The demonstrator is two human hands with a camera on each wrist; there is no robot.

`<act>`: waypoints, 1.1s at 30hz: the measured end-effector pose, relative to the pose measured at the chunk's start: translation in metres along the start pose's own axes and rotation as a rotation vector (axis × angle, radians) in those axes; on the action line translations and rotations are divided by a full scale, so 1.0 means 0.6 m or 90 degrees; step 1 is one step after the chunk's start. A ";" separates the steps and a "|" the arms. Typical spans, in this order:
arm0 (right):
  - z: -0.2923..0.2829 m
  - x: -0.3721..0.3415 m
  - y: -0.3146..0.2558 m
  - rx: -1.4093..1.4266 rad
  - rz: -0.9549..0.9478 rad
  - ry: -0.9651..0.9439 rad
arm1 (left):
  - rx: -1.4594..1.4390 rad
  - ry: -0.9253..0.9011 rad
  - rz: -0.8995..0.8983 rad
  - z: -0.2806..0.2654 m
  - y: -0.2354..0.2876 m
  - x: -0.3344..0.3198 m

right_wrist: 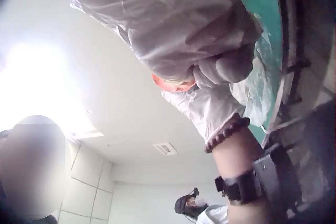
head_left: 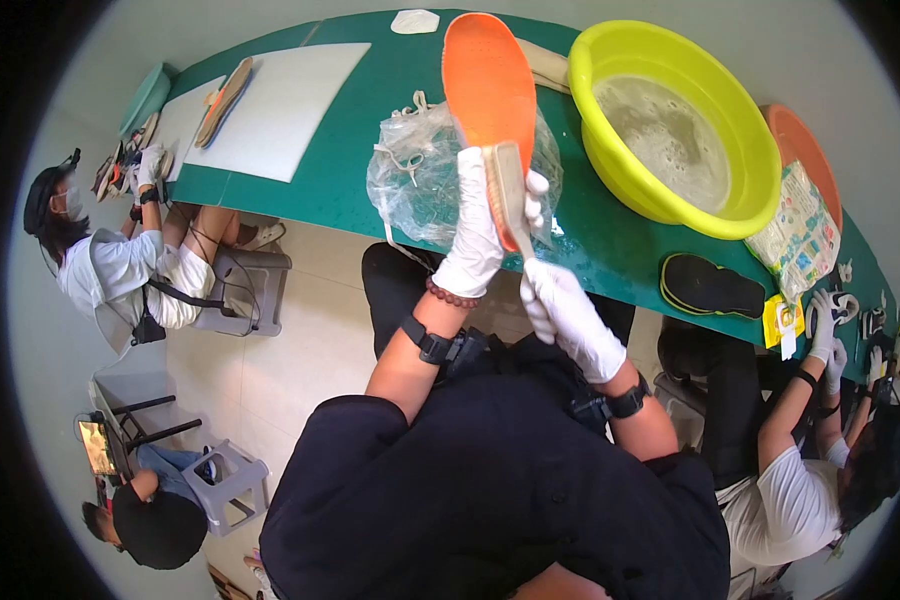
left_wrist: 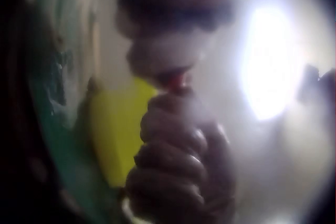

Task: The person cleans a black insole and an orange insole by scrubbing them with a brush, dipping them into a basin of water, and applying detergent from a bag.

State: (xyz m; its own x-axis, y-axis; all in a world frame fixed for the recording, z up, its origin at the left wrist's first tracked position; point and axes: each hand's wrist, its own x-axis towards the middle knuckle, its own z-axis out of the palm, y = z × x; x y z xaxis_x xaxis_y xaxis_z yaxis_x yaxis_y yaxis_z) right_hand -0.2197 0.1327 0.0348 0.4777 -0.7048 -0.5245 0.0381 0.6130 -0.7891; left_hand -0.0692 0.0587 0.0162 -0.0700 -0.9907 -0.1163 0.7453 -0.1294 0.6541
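An orange insole [head_left: 485, 75] stands upright above the table in the head view, its lower part gripped by the white-gloved left hand [head_left: 476, 235]. Curled round the handle of a light brush, the gloved right hand [head_left: 573, 318] holds the brush [head_left: 507, 190] with its bristle side against the insole. The left wrist view is blurred and shows gloved fingers [left_wrist: 168, 155] curled beside a bit of red. In the right wrist view the right hand [right_wrist: 184, 29] hides most of the insole [right_wrist: 173, 84].
Behind the left hand lies a clear plastic bag [head_left: 410, 175]. A yellow-green basin [head_left: 595, 130] of cloudy water stands right, with a dark insole [head_left: 715, 287] and a printed packet [head_left: 798, 235] near it. A white board [head_left: 300, 100] is at left. People sit on both sides.
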 end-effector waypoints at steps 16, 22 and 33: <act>-0.012 0.036 -0.027 -0.043 0.027 0.021 | -0.086 0.029 0.010 -0.002 -0.005 0.025; -0.019 0.013 -0.003 -0.163 -0.074 0.109 | -0.138 0.020 0.024 -0.045 0.036 0.047; -0.066 -0.081 0.003 -0.102 -0.104 0.179 | -0.324 -0.177 -0.101 -0.072 0.070 0.003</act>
State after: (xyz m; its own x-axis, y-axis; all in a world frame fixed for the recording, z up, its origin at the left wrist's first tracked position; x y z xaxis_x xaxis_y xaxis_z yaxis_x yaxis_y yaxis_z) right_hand -0.2778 0.1539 0.0461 0.2162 -0.8728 -0.4376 -0.0549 0.4366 -0.8980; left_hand -0.0093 0.0532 0.0109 -0.3264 -0.9432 0.0620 0.9304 -0.3090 0.1972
